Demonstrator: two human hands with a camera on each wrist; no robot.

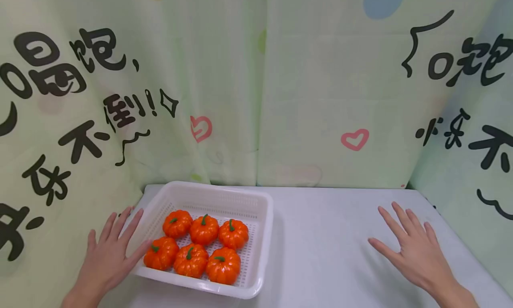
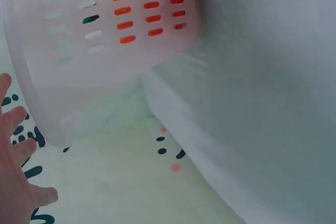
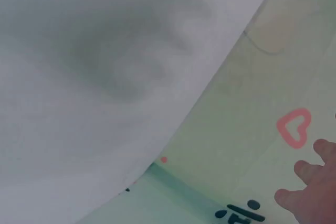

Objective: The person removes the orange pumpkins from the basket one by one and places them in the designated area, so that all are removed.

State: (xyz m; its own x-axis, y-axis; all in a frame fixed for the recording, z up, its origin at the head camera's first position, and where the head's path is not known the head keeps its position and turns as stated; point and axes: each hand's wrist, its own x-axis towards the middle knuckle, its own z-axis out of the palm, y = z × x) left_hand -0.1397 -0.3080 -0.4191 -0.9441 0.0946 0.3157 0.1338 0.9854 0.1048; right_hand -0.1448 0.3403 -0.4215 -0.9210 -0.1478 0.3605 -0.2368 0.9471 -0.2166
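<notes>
Apparently poised before any grasp, with left hand [image 1: 110,257] spread wide beside the basket [image 1: 264,237] of pumpkins [image 1: 191,261] on the worktop [image 1: 320,245], right hand [image 1: 418,252] equally wide and well apart, likely needing to reach inward.

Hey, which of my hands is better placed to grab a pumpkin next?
Probably your left hand: it's at the left side of the white basket, near the orange pumpkins. Your right hand hovers over the table, farther from them.
</notes>
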